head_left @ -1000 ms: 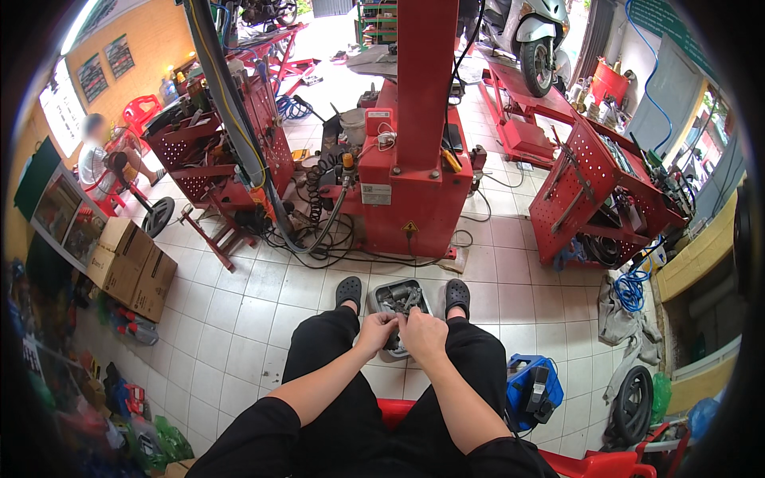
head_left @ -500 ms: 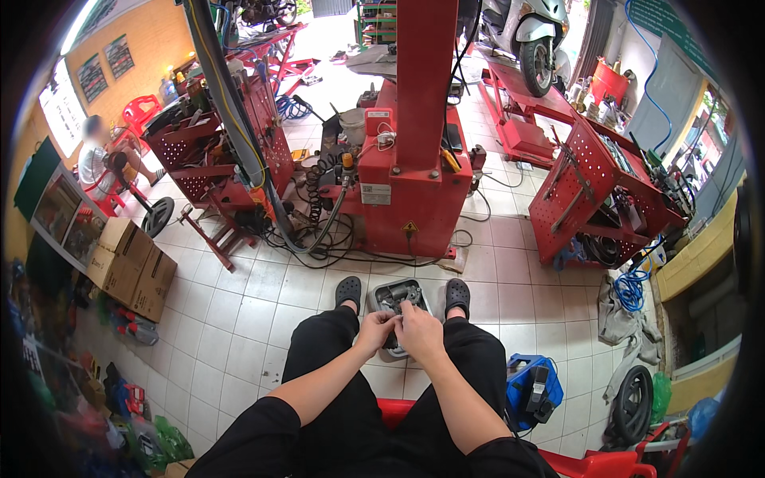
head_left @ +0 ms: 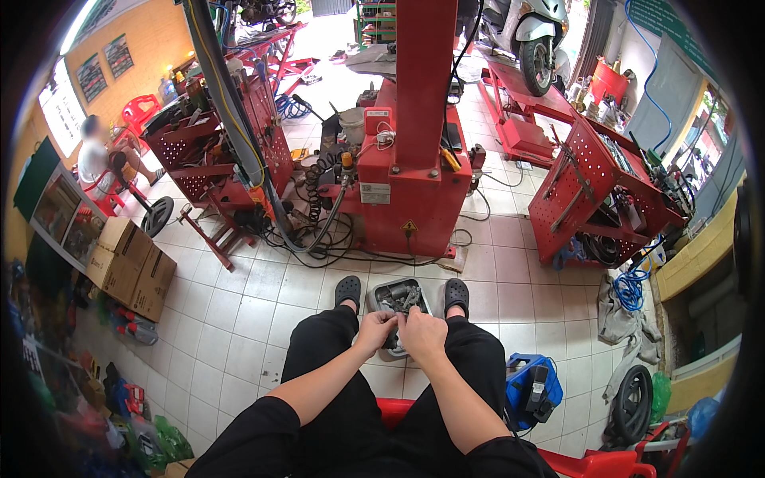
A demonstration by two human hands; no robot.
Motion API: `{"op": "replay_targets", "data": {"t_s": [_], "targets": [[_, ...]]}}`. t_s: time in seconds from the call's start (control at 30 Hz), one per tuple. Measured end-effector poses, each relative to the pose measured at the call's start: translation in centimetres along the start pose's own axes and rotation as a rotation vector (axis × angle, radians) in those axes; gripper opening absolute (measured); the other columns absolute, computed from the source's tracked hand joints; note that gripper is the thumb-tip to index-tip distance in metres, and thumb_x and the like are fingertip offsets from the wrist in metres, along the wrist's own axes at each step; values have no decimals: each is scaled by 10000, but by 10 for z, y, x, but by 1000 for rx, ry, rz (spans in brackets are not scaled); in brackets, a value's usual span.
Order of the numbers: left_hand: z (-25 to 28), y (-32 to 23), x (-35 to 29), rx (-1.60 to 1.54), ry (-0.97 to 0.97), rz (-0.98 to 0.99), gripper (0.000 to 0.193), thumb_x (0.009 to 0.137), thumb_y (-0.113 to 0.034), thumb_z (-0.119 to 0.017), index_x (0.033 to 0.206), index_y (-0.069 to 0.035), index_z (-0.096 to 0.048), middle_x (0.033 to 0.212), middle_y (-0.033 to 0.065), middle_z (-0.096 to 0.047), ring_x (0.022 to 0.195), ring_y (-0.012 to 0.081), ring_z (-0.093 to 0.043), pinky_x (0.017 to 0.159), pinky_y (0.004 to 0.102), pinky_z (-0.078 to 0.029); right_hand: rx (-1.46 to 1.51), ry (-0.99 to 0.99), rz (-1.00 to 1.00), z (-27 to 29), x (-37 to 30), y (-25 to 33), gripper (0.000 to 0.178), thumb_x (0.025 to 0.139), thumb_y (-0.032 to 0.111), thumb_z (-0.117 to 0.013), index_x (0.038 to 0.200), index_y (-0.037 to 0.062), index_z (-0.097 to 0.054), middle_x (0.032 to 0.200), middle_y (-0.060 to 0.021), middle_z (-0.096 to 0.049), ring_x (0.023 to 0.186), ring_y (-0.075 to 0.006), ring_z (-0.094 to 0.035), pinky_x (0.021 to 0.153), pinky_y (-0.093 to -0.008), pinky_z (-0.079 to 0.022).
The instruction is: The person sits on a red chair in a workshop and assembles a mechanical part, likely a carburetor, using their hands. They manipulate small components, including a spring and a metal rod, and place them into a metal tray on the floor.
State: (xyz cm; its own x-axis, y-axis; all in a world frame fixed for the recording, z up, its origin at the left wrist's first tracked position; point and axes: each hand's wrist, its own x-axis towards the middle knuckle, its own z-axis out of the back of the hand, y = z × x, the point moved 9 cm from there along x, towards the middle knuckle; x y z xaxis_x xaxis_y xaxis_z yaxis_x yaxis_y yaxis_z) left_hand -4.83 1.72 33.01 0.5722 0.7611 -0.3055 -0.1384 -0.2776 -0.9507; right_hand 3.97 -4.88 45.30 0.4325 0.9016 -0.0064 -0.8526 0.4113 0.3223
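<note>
My left hand [head_left: 376, 331] and my right hand [head_left: 422, 331] are close together between my knees, over the near part of a grey tray [head_left: 373, 296]. The fingers of both are closed in a pinch. Whatever sits between the fingertips is too small and too covered to name. Several dark and metallic parts [head_left: 396, 295] lie in the tray, which rests on the tiled floor between my two dark clogs. My hands hide the tray's near middle.
A red machine with a tall post [head_left: 416, 199] stands ahead, hoses and cables around its base. Red tool carts [head_left: 586, 191] flank it. A blue case [head_left: 532, 390] is by my right leg; cardboard boxes [head_left: 131, 267] stand left. A person [head_left: 97, 163] sits far left.
My right hand's fingers have curled down and drawn back slightly, uncovering more of the parts in the tray. The left hand has barely moved.
</note>
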Motion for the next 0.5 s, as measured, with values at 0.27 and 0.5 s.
{"op": "replay_targets", "data": {"t_s": [0.27,0.5], "targets": [[1,7,3,-9,-1,-11,179,863,-122,-626,935,39,-657,816,27,-651,716,65,-561,629,203,-436,9,-68,79,-3,1,4,221,832,241,-563,854,28,-508,668,-161,-635,593,-298,-647,536,-393,-487],[-3,-1,0,-24,3,-2,187,867,-121,-622,948,44,-655,821,31,-654,709,60,-560,619,200,-436,104,-183,184,-2,1,6,283,851,305,-569,849,24,-542,655,-164,-633,587,-329,-640,551,-420,-498]]}}
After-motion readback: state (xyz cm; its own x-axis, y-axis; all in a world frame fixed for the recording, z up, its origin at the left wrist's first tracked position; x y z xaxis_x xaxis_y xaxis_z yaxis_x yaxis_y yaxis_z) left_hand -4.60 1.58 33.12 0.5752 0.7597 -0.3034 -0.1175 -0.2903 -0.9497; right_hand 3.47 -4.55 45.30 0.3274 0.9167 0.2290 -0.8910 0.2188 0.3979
